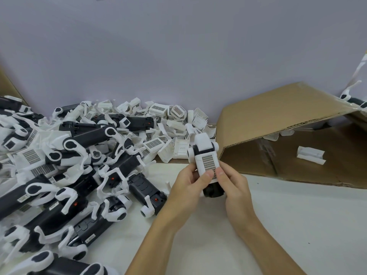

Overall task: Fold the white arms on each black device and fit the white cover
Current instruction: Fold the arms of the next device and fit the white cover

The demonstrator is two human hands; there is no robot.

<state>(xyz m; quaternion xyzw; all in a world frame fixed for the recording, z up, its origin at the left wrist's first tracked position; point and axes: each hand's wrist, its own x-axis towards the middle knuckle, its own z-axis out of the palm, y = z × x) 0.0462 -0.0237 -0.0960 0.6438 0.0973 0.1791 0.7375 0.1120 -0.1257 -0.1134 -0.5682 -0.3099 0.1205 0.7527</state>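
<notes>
Head view: left hand [186, 183] and right hand [234, 187] hold one black device [213, 190] above the white desk [297, 215], fingers curled round it, both thumbs pressing its white cover [207, 163]. Heap of unfolded black devices [79, 175] lies left; loose white covers [168, 124] far centre. Cardboard box [278, 120] lies right, one cover [310, 154] inside.

Two bare forearms come into view from the bottom edge and end in two bare hands, the left hand [185, 182] and the right hand [236, 187]. No sleeve, cuff or glove shows anywhere along them; the arms are uncovered right to the frame's lower edge. The wrists carry no watch, band or bracelet, and the fingers show no rings. The fingernails are short and plain, unpainted. No other part of the person appears in the head view.
</notes>
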